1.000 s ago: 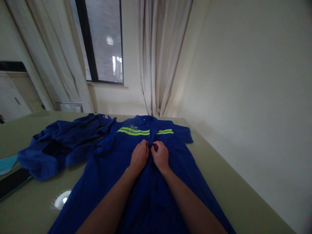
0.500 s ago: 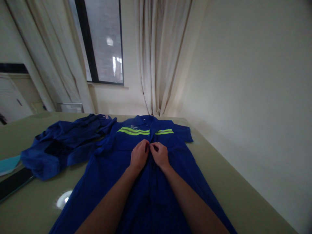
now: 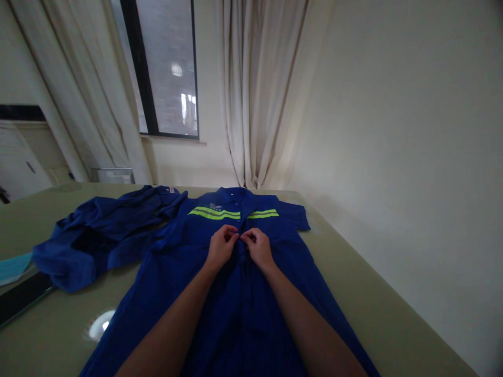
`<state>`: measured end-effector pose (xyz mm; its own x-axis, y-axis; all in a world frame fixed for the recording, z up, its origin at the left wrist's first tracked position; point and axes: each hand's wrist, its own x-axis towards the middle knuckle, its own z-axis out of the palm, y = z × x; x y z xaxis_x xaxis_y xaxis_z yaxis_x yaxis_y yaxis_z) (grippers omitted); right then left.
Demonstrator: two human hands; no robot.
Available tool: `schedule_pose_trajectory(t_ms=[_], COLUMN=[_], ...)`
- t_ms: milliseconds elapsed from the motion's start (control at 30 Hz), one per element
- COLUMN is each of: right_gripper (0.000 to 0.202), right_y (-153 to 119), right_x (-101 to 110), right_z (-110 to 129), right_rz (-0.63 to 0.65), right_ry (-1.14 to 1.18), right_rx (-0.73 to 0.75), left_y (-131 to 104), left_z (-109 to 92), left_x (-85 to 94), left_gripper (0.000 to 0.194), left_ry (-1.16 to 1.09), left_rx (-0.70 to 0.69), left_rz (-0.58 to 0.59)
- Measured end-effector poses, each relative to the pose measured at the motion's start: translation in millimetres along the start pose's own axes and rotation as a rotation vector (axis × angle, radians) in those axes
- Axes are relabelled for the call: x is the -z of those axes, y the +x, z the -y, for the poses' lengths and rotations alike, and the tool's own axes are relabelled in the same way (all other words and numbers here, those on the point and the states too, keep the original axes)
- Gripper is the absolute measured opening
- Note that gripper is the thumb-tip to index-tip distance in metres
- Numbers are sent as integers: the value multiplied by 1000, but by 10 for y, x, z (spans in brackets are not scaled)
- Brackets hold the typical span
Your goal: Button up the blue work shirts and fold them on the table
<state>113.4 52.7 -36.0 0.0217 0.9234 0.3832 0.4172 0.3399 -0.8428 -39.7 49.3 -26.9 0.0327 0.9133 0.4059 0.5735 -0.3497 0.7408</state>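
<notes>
Pinching the front opening (image 3: 242, 225) of a blue garment (image 3: 240, 309) at the centre of the frame, with thumb and forefinger of the left hand (image 3: 222, 248) pressed together on the cloth and those of the right hand (image 3: 258, 248) closed likewise just beside. Crossing the lower part of the garment with both forearms (image 3: 171, 319), from the bottom edge of the frame upward.

Lying spread on the bench (image 3: 377, 293) from the bottom edge to just above centre, with the collar (image 3: 231, 193) at the far end, a yellow-green stripe (image 3: 215, 213) across the chest above the hands, and a short sleeve (image 3: 296, 215) out to the right of centre.

Showing at the left of the frame a second blue garment (image 3: 113, 230), crumpled, close against the first; hard to tell whether touching or overlapping. Showing at the lower left edge a light-blue item (image 3: 14, 269), like a face mask, and a dark flat object (image 3: 25, 298), both cut off by the frame. Having behind, at the upper left, a dark-framed window (image 3: 168, 68) between pale curtains (image 3: 255, 94), and a plain wall (image 3: 404, 131) across the right.
</notes>
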Motion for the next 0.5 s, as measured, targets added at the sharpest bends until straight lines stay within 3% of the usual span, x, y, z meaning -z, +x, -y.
schedule_pose_trajectory(t_ms=[133, 267, 400, 500], right_gripper=[16, 20, 21, 31], right_y=[87, 119, 29, -84], right_x=[-3, 46, 78, 74], right_z=[-79, -95, 0, 84], right_rz=[61, 164, 189, 141], right_ry=[96, 84, -2, -267], right_rx=[-231, -258, -93, 70], left_y=[-25, -112, -140, -146], left_z=[-20, -93, -130, -99], left_x=[22, 39, 40, 64], left_gripper=[17, 20, 26, 37], left_ry=[84, 235, 407, 502], left_rx=[-47, -110, -34, 12], left_rz=[73, 140, 102, 67])
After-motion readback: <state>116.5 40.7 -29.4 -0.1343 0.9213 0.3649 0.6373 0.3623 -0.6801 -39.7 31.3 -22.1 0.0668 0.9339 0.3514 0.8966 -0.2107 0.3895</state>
